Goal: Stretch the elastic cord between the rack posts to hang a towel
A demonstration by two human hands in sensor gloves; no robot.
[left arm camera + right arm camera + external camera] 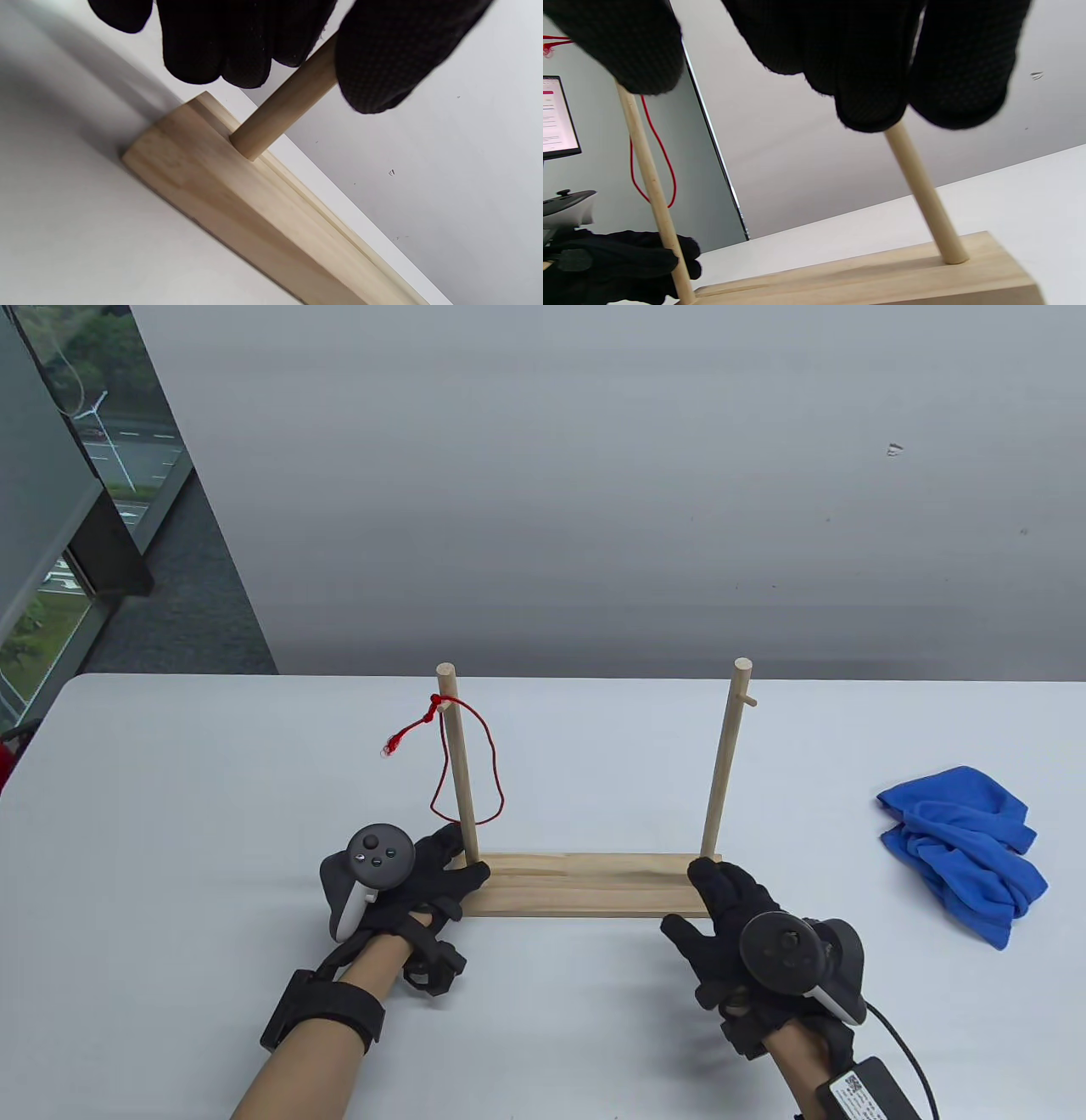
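Note:
A wooden rack stands on the table: a flat base (585, 886) with a left post (458, 763) and a right post (723, 763). A red elastic cord (492, 780) is tied to the peg near the left post's top and hangs slack in a loop, with a frayed tail to the left. My left hand (462, 861) grips the left post at its foot, fingers behind and thumb in front (382, 63). My right hand (708, 891) lies open with its fingertips at the base's right end, beside the right post's foot (950, 250). A crumpled blue towel (963, 848) lies at the right.
The white table (212, 780) ends at a grey wall behind the rack. A window is at the far left. A lit monitor (555, 118) shows at the left of the right wrist view. A small peg sticks out near the right post's top (751, 701).

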